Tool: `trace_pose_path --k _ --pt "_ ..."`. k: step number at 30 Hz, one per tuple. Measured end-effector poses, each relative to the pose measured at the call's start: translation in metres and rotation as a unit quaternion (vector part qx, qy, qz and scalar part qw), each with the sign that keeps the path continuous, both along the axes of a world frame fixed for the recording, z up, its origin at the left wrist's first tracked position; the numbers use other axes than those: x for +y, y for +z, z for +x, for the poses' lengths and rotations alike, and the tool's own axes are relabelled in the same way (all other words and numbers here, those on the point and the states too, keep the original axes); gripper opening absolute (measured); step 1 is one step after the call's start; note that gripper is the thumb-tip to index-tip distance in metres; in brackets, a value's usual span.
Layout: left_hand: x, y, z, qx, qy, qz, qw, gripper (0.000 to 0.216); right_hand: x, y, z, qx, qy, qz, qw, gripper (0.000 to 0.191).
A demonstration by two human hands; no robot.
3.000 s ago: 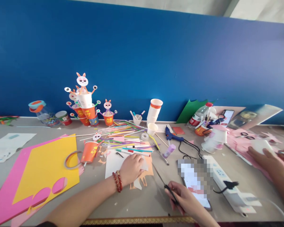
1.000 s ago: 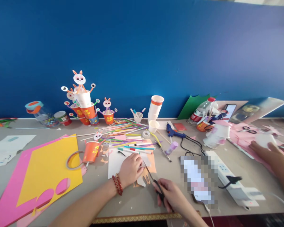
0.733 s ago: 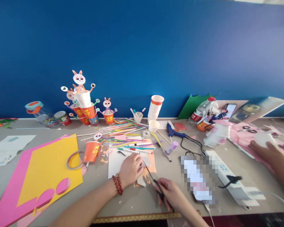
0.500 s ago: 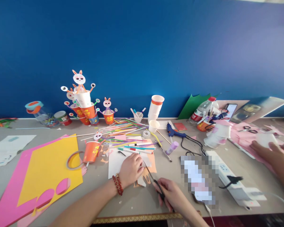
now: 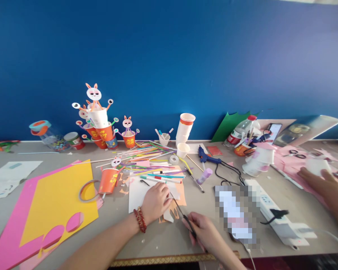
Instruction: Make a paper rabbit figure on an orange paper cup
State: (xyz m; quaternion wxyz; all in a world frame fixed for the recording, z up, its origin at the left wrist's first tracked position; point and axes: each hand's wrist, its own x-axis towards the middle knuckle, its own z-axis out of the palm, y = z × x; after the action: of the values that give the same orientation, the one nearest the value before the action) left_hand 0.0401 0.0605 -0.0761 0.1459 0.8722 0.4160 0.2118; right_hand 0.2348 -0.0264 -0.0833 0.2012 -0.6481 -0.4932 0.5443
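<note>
My right hand (image 5: 198,229) is wrapped around the dark handles of a pair of scissors (image 5: 177,204) near the table's front edge. The blades point up and left, and their tips reach the fingers of my left hand (image 5: 157,199). That hand is closed over a white sheet of paper (image 5: 137,195); whatever its fingers hold is hidden beneath it. Orange paper (image 5: 181,189) shows past the knuckles, and cut scraps (image 5: 168,215) lie below the hand. Several markers (image 5: 165,177) rest across the sheet's top edge.
An orange cup with a rabbit face (image 5: 109,180) leans beside a tape roll (image 5: 88,190) on the left. Rabbit cups (image 5: 104,133) stand stacked behind. Right of me are a glue gun (image 5: 210,156), a phone (image 5: 235,212), a power strip (image 5: 270,212) and another person's hand (image 5: 317,183).
</note>
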Motion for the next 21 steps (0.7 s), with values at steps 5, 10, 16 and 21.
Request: trace_pose_path --k 5,10,16,21 --pt "0.0 0.001 -0.001 0.005 0.002 -0.002 1.0 0.014 -0.001 0.005 0.007 0.009 0.022 -0.008 1.0 0.041" --pt "0.001 0.001 0.0 0.019 -0.005 0.002 1.0 0.014 0.001 0.023 0.04 -0.01 0.054 -0.032 0.998 0.045" --pt "0.005 0.003 0.015 0.097 -0.032 0.014 0.995 0.03 0.011 0.04 0.066 -0.063 0.087 -0.035 0.994 0.042" --pt "0.014 0.004 0.026 0.11 -0.063 0.016 0.992 0.022 0.016 0.051 0.073 -0.249 0.137 0.113 0.952 0.019"
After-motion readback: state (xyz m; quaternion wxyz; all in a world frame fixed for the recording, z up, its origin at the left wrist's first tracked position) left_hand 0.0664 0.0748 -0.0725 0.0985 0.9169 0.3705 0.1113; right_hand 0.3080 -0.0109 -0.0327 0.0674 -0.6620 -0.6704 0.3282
